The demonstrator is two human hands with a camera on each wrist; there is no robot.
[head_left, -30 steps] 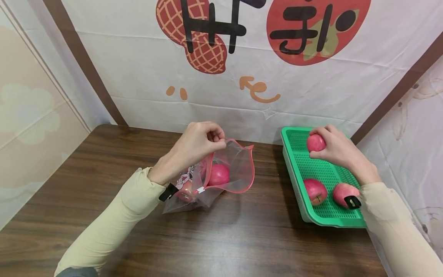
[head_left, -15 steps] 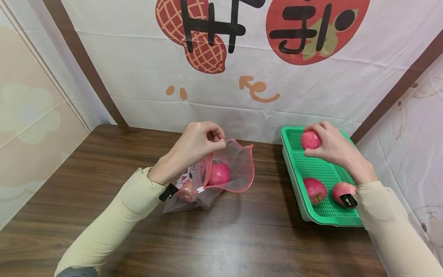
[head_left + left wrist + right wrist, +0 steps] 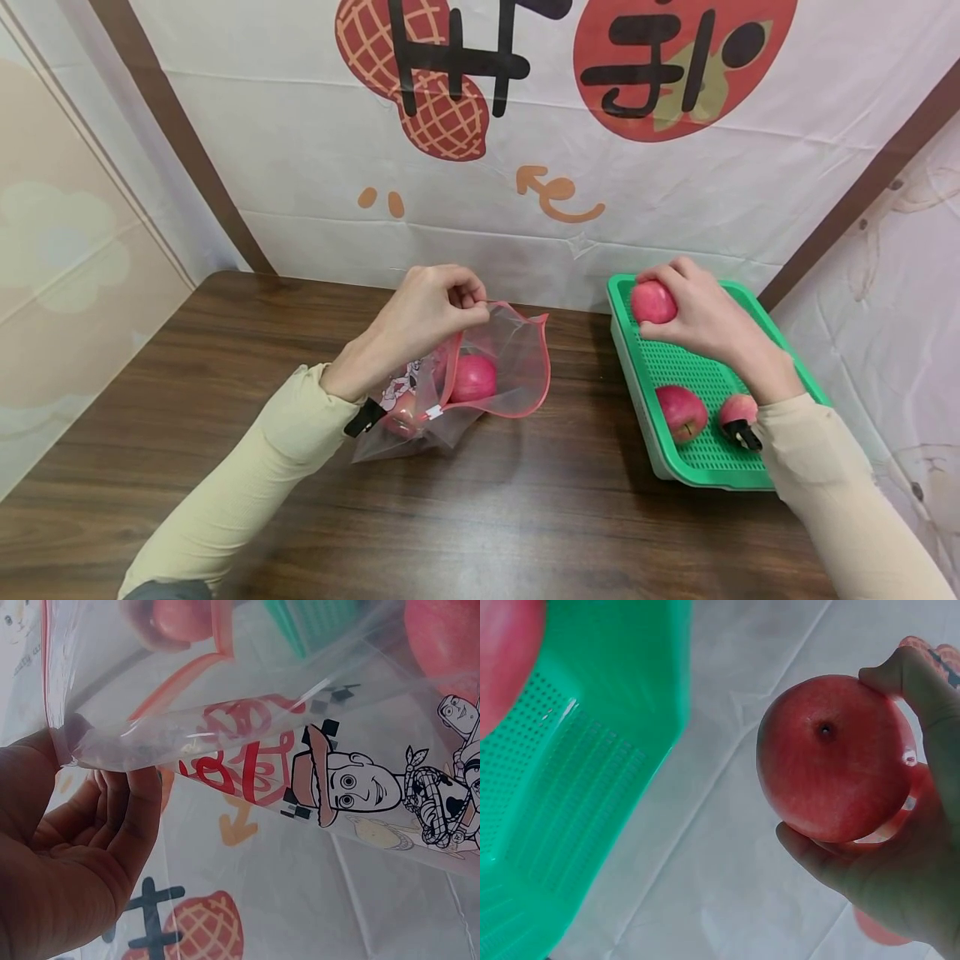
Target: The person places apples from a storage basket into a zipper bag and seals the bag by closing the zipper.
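Observation:
My left hand (image 3: pixel 442 302) pinches the rim of a clear zip bag (image 3: pixel 517 379) with a red edge and a white slider. The bag's mouth gapes to the right, and an apple (image 3: pixel 474 379) shows inside; another apple (image 3: pixel 403 415) lies lower in it, behind the printed film. In the left wrist view, cartoon figures (image 3: pixel 352 784) mark the bag's side. My right hand (image 3: pixel 697 312) grips a red apple (image 3: pixel 832 757) between thumb and fingers, above the far left part of a green basket (image 3: pixel 651 417). Two apples stay in the basket: one whole (image 3: pixel 682 414), one partly hidden (image 3: pixel 738 410) by the wrist strap.
The brown wooden table (image 3: pixel 517 517) carries the bag and basket. A white printed cloth (image 3: pixel 300 167) hangs right behind the table's back edge, and another cloth panel (image 3: pixel 900 350) stands close to the basket's right side.
My right hand has moved left with the apple, from over the basket's middle toward its left rim. The left hand and the bag have stayed where they were.

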